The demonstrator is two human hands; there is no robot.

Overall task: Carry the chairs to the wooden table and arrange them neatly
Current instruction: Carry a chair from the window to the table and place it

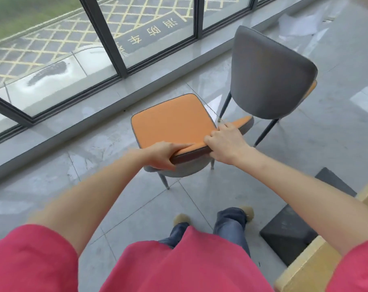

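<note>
Grey floor tiles [124, 207] by the window, with the wooden table [309, 260] poking in behind and right of the near chair. That orange-seated, grey-backed chair [172, 125] faces away toward the glass, its backrest top running left-right under both hands. A second grey-backed chair [269, 81] stands just beyond it. Left hand [164, 154] and right hand [225, 142] both grip the backrest, so the carry probably swings right.

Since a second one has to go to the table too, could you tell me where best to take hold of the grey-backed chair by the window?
Grip the grey-backed chair by the top edge of its backrest, coming from behind: its back faces the person and stands clear, whereas its seat is hidden. That is a judgement. Both hands are busy: the left hand and right hand hold the nearer chair.
</note>
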